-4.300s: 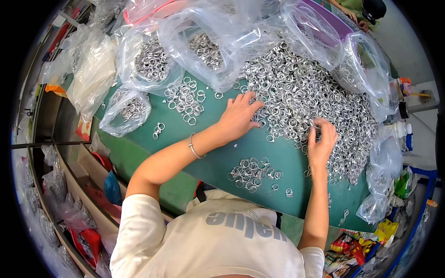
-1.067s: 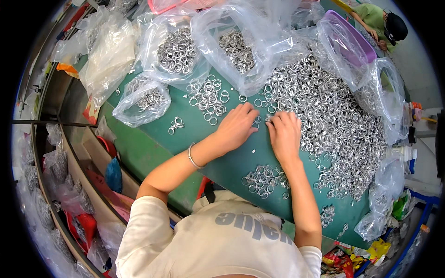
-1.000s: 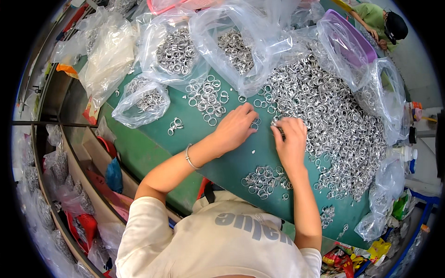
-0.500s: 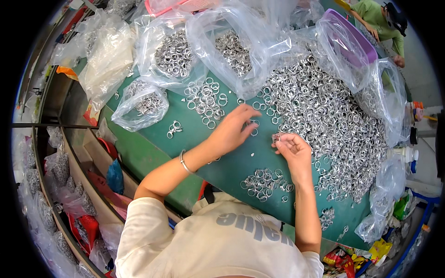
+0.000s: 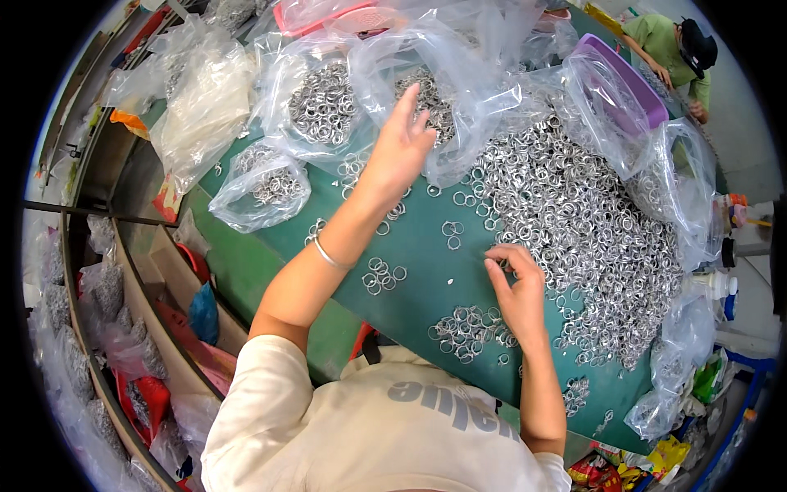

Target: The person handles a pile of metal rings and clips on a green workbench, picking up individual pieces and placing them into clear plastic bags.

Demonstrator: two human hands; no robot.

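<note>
My left hand (image 5: 400,149) is stretched out over the near edge of a clear plastic bag (image 5: 453,160) of metal rings (image 5: 426,102). Its fingers are apart, and I see nothing in them. Beside the left edge of a large heap of silver rings (image 5: 574,205), my right hand (image 5: 519,283) hovers with thumb and forefinger apart and no ring visible between them. A few loose rings (image 5: 452,235) lie on the green table (image 5: 426,275) between the hands. Another small group of rings (image 5: 384,276) sits by my left forearm, which partly covers other rings.
More ring-filled clear bags (image 5: 261,187) stand along the far left side. A purple basket (image 5: 627,82) and a pink basket (image 5: 328,18) are at the back. Small ring piles (image 5: 469,332) lie near the front edge. A person in green (image 5: 668,53) works at the far right.
My left hand has moved up and away, from the table's middle to the bag. My right hand, earlier pinching rings, has parted its fingers and shows none. The view has shifted slightly.
</note>
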